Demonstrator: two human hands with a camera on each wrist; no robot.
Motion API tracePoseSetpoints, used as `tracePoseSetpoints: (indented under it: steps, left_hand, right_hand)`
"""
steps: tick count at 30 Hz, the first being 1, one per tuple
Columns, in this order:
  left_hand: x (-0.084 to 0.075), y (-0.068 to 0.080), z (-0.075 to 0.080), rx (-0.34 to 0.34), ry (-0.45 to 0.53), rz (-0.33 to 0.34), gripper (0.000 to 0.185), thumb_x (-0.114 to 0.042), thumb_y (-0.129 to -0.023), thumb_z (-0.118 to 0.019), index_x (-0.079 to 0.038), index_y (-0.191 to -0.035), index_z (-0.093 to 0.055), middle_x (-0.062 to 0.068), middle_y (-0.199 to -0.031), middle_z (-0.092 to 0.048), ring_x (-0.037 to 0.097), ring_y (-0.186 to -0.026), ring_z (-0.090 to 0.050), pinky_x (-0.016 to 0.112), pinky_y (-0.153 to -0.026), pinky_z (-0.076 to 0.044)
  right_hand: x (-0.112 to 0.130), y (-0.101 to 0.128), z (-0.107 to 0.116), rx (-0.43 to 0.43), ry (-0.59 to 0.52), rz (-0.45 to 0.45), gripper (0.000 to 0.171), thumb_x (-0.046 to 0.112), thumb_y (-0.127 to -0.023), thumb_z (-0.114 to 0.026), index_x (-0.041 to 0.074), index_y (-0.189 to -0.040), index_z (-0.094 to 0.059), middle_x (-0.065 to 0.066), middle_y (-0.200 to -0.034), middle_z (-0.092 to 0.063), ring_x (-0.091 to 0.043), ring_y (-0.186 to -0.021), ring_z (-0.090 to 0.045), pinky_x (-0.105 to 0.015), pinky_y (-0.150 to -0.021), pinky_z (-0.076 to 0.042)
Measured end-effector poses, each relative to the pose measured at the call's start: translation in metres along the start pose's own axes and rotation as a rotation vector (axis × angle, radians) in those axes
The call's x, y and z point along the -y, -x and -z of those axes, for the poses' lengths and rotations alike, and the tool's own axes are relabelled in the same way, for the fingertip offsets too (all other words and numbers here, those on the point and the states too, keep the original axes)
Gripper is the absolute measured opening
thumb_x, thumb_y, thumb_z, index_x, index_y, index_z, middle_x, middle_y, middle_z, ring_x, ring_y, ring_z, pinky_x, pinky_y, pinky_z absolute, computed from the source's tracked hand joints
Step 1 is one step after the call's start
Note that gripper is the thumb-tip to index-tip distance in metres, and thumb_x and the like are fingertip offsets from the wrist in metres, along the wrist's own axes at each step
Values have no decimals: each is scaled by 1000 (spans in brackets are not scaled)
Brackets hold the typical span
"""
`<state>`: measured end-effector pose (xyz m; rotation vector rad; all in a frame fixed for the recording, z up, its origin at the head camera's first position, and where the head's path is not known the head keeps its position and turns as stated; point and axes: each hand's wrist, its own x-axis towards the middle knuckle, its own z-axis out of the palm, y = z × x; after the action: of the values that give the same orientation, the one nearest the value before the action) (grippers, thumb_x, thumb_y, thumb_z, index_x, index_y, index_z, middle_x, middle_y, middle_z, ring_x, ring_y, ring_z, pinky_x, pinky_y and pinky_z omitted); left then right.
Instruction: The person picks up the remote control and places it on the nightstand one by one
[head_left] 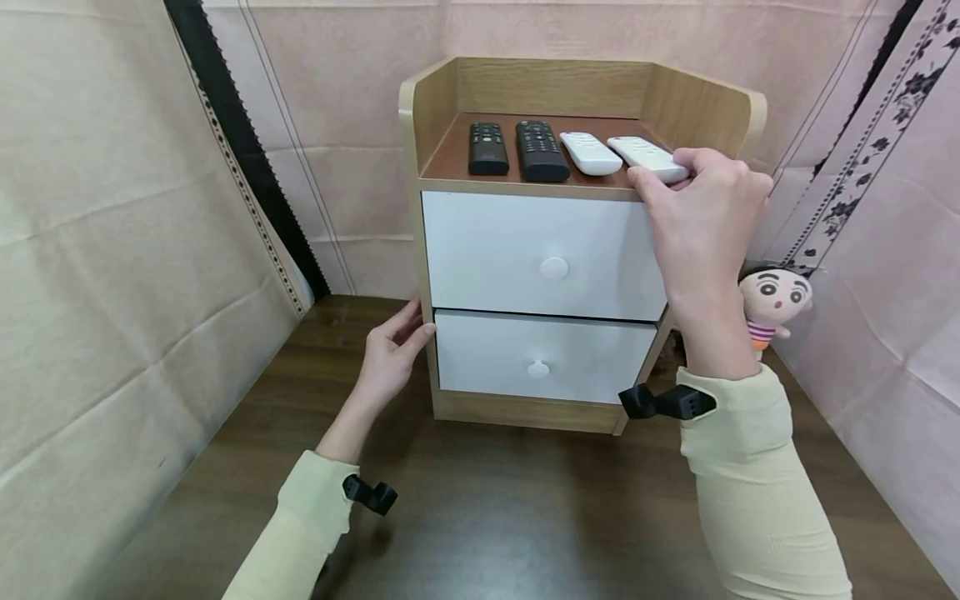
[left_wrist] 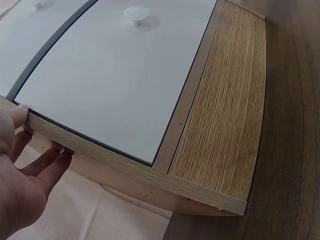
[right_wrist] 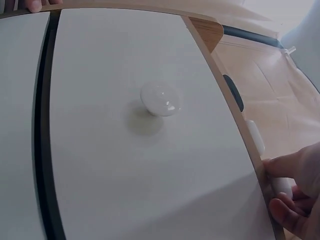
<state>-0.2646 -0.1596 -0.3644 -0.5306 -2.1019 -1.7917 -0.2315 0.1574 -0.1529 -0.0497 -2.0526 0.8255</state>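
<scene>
A small wooden drawer cabinet (head_left: 525, 411) has two white drawers with round knobs. On its brown top lie two black remotes (head_left: 488, 150) (head_left: 542, 152) and two white remotes (head_left: 591, 153) (head_left: 643, 157), side by side. My right hand (head_left: 708, 212) pinches the near end of the rightmost white remote between thumb and fingers, at the top's front edge. In the right wrist view this remote (right_wrist: 281, 187) shows between the fingers. My left hand (head_left: 393, 350) touches the cabinet's left side; in the left wrist view its thumb is at the front edge, its fingertips against the side panel.
Beside the cabinet on the right stands a small cartoon doll (head_left: 772, 300), partly behind my right forearm. The cabinet stands on a dark wood-grain surface (head_left: 517, 517). Pale fabric walls (head_left: 127, 250) close in the left, back and right.
</scene>
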Motion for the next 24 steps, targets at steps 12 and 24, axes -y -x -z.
tracePoseSetpoints:
  steps: [12, 24]
  left_hand:
    - [-1, 1, 0, 5, 2, -2, 55, -14, -103, -66, -10, -154, -46, 9, -152, -51, 27, -133, -54, 40, -104, -49]
    - [-2, 0, 3, -7, -69, -14, 55, -16, -101, -68, -10, -152, -49, 11, -148, -56, 30, -129, -58, 44, -101, -51]
  right_hand:
    - [-2, 1, 10, 119, -7, 27, 41, 31, -99, -67, 2, -128, -72, -24, -102, -74, -31, -109, -61, -39, -100, -35]
    - [0, -6, 8, 163, 32, 50, 41, 29, -99, -68, -1, -127, -72, -25, -96, -74, -35, -108, -63, -44, -108, -28]
